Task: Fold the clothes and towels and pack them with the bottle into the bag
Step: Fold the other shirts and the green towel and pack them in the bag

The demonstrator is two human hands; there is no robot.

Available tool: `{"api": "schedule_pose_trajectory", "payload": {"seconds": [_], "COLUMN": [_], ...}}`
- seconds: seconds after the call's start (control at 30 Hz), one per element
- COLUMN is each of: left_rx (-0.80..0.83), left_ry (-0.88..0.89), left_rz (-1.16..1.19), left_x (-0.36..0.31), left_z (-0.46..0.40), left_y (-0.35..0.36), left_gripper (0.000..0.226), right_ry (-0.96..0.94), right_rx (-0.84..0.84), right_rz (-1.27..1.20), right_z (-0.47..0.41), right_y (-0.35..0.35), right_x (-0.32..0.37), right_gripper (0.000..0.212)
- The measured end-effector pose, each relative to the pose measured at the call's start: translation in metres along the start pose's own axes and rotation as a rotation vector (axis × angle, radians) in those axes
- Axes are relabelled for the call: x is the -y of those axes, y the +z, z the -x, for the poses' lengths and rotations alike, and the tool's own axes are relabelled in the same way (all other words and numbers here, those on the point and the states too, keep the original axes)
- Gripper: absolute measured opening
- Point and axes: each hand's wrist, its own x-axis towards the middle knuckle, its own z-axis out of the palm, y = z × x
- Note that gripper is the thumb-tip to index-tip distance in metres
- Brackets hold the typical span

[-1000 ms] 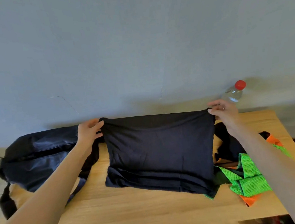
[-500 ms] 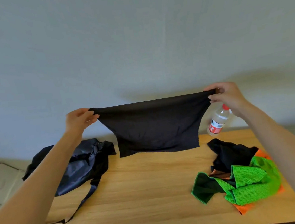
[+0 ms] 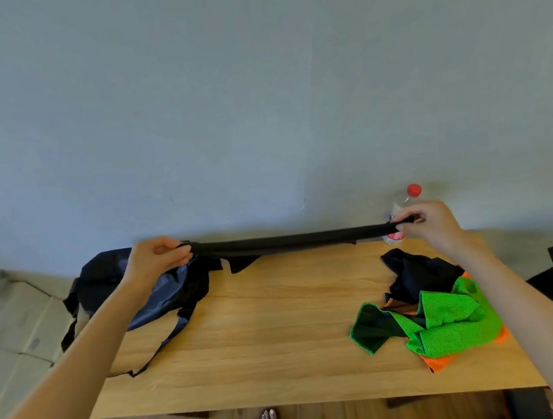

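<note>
Stretching between the left hand (image 3: 156, 259) and the right hand (image 3: 428, 224), the black garment (image 3: 292, 242) is hanging taut above the worktop (image 3: 266, 341), each hand pinching one end. The black bag (image 3: 160, 291) is lying at the left edge. The bottle (image 3: 405, 203) is standing behind the right hand, seemingly upright, near the green and orange mesh cloths (image 3: 450, 324).

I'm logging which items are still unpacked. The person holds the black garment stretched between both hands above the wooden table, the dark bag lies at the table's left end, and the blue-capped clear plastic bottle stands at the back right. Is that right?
One detail is wrong: the clear plastic bottle has a red cap, not blue, as the head view shows. The rest holds: the left hand and right hand hold the black garment stretched above the wooden table, and the dark bag lies at its left end.
</note>
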Motion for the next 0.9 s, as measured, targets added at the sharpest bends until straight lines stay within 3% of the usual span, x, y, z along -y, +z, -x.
{"api": "schedule_pose_trajectory", "payload": {"seconds": [0.13, 0.27, 0.47, 0.9], "left_rx": [0.029, 0.049, 0.078, 0.076], "left_ry": [-0.064, -0.168, -0.231, -0.385], "left_rz": [-0.023, -0.051, -0.107, -0.165], "left_x": [0.038, 0.079, 0.116, 0.158], "left_z": [0.036, 0.062, 0.092, 0.054], "left_y": [0.003, 0.005, 0.006, 0.031], "left_gripper": [0.003, 0.002, 0.004, 0.005], "right_ry": [0.064, 0.112, 0.163, 0.302], "right_rx": [0.062, 0.089, 0.142, 0.164], "right_rz": [-0.032, 0.0, 0.021, 0.05], "right_z": [0.041, 0.076, 0.108, 0.08], "right_y": [0.018, 0.031, 0.042, 0.086], "right_x": [-0.03, -0.052, -0.068, -0.09], "right_gripper": [0.033, 0.02, 0.021, 0.01]}}
